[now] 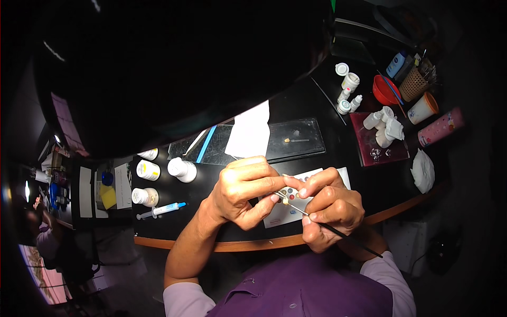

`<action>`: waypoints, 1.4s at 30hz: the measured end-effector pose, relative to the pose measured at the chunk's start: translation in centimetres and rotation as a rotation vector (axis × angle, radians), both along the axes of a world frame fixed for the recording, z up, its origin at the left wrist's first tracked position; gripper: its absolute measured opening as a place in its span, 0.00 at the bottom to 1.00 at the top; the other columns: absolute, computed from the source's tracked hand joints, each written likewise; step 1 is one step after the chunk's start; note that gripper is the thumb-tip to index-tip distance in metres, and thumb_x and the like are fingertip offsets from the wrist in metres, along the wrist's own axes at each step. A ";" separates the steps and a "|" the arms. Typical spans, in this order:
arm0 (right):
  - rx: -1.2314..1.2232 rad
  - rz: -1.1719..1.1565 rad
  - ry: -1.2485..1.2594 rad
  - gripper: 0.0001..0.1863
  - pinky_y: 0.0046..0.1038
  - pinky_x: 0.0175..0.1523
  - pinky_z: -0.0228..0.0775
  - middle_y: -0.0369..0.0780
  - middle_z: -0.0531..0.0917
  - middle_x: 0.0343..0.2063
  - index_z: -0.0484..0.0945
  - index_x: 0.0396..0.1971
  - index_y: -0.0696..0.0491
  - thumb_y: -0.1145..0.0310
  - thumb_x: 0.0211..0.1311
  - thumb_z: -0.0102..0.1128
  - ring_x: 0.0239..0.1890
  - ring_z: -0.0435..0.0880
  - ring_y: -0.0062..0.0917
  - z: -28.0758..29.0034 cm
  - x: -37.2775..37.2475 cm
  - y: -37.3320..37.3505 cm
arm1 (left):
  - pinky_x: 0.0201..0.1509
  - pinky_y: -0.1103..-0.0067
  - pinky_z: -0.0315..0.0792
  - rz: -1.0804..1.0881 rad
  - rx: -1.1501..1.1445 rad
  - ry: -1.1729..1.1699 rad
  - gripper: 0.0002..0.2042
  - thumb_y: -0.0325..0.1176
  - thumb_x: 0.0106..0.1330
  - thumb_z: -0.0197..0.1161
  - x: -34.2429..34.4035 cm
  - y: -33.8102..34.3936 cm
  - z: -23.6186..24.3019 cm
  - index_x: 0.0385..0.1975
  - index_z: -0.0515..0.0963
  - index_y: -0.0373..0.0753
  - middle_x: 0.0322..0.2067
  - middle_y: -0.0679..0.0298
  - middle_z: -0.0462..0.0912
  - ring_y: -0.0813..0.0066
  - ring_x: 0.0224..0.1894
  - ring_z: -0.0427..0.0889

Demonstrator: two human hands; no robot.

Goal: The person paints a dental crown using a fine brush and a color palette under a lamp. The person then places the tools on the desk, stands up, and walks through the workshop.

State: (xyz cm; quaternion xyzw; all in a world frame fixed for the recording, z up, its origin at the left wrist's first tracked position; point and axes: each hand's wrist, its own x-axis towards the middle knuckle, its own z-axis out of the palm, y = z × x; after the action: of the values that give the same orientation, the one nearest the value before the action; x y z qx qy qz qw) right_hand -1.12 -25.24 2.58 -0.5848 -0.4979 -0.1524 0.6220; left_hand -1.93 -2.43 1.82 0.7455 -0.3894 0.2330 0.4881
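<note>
Over the near edge of the desk, my two hands are brought together. My left hand pinches a short metal piece whose end carries a tiny yellowish, tooth-like bit; its exact kind is too small to tell. Closed round a thin brush with a dark handle, my right hand points the tip at that bit. Whether tip and bit touch I cannot tell. Beneath the hands lies a white card with several coloured round spots, partly hidden by the fingers.
A white paper towel overlaps a dark glass slab. White bottles and a syringe stand or lie left. To the right are a red bowl, more small bottles and a dark red tray. A large black shape covers the upper left.
</note>
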 end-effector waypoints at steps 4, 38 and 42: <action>0.006 0.000 0.013 0.11 0.44 0.53 0.89 0.37 0.77 0.22 0.74 0.28 0.53 0.84 0.49 0.64 0.42 0.86 0.36 0.0 0.0 0.1 | 0.30 0.75 0.71 0.006 -0.009 0.000 0.21 0.28 0.49 0.64 0.0 0.0 0.1 0.45 0.91 0.35 0.23 0.62 0.82 0.70 0.23 0.78; -0.001 -0.042 -0.012 0.12 0.32 0.44 0.79 0.36 0.80 0.23 0.74 0.28 0.52 0.84 0.46 0.65 0.41 0.88 0.36 -0.3 0.0 0.2 | 0.31 0.74 0.74 0.011 0.001 -0.002 0.19 0.28 0.50 0.64 0.0 0.1 -0.1 0.42 0.91 0.33 0.25 0.60 0.83 0.68 0.25 0.81; -0.015 -0.043 -0.007 0.12 0.32 0.45 0.79 0.36 0.79 0.23 0.74 0.28 0.52 0.84 0.47 0.65 0.41 0.88 0.36 -0.2 0.0 0.1 | 0.32 0.74 0.74 0.016 0.002 0.000 0.19 0.28 0.49 0.64 -0.1 0.2 -0.1 0.42 0.91 0.33 0.24 0.60 0.83 0.68 0.25 0.81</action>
State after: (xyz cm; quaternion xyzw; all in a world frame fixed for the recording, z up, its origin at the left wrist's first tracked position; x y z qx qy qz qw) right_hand -1.14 -25.10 2.40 -0.5995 -0.4886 -0.1640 0.6124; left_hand -2.01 -2.21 1.71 0.7490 -0.3840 0.2366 0.4854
